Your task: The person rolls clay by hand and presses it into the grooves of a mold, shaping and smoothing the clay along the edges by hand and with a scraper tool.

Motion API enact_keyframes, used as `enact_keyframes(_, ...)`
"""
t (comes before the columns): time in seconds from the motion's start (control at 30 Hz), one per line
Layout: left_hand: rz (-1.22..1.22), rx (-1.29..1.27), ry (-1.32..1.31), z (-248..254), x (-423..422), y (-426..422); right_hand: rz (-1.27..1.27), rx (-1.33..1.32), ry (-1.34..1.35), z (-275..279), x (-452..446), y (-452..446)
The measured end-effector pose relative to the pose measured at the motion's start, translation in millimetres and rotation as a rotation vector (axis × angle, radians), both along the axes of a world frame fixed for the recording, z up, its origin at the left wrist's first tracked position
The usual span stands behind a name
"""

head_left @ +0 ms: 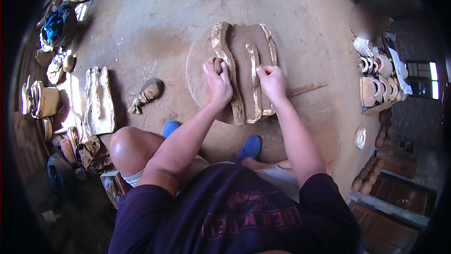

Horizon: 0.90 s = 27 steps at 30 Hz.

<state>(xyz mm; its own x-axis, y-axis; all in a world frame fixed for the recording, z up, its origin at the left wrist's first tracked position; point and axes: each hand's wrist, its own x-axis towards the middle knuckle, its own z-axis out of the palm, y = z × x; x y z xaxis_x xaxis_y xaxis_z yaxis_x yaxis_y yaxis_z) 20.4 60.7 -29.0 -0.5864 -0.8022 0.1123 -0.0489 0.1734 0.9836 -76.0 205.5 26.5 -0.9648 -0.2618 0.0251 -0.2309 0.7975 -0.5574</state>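
Note:
A long mould with pale, uneven edges [220,38] lies on a round board [195,66], lined with brown clay [239,61]. My left hand [218,82] is closed around a lump of brown clay [218,65] at the mould's left edge. Over the right part of the mould, my right hand [272,80] has its fingers pinched together beside a narrow pale ridge [254,73]; what they hold, if anything, is too small to name. A flat wooden stick [307,88] rests to the right, partly on the board.
A tied cloth bag [149,92] and a second white mould [99,101] lie on the floor to the left. Curved mould pieces [378,89] are stacked at the right. A blue shoe [250,148] is near the board's front edge.

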Motion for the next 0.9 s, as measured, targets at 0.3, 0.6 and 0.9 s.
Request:
enact_keyframes(0.3, 0.000, -0.002, -0.037, 2.3, 4.2, 1.9, -0.254, -0.209, -0.487, 8.6, 11.7, 7.6)
enact_keyframes(0.6, 0.027, -0.033, -0.019, -0.3, -3.4, 2.8, -0.268, -0.235, -0.512, 12.6, 20.6, 18.9)
enact_keyframes(0.9, 0.032, -0.064, -0.009, -10.0, -3.1, 4.0, -0.085, 0.066, -0.148, -0.3, 35.5, 36.4)
